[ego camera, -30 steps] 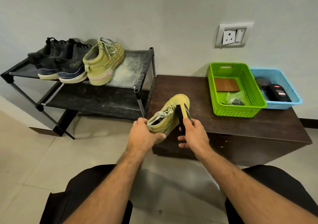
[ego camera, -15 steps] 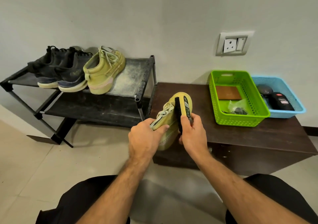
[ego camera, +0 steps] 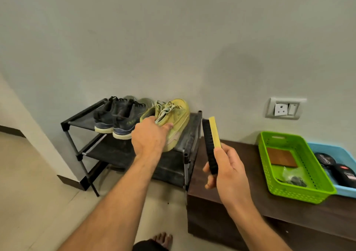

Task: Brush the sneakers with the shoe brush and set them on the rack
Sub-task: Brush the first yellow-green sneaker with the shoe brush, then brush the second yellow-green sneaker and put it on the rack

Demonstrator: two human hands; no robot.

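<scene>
Standing now before the rack (ego camera: pixel 123 155), head cam raised vs. half a sec ago, when the view sat lower & closer to the dark tabletop (ego camera: pixel 248 175). Big change: the 2nd green sneaker (ego camera: pixel 178 122), then held over the tabletop under the brush, is now on the rack's top shelf, just right of its mate (ego camera: pixel 149 112) & touching it. Black pair (ego camera: pixel 115 117) sits further left on the same shelf.

Left hand (ego camera: pixel 149 137) lies on the sneaker's laces, thumb & fingers curled at the collar; looks like it hasn't let go yet, though exact contact is partly hidden. Right hand (ego camera: pixel 229 170) has come away from the shoe; holds the shoe brush (ego camera: pixel 211 144) upright over the tabletop edge, fingers wrapped round the lower end, bristles facing left.

Green basket (ego camera: pixel 297 190) & blue basket (ego camera: pixel 344 191) sit on the tabletop's right, side by side.

Meaning, as a guess: brushing of this shoe is done, all 4 shoes racked. Prob. only release + parking the brush left.
</scene>
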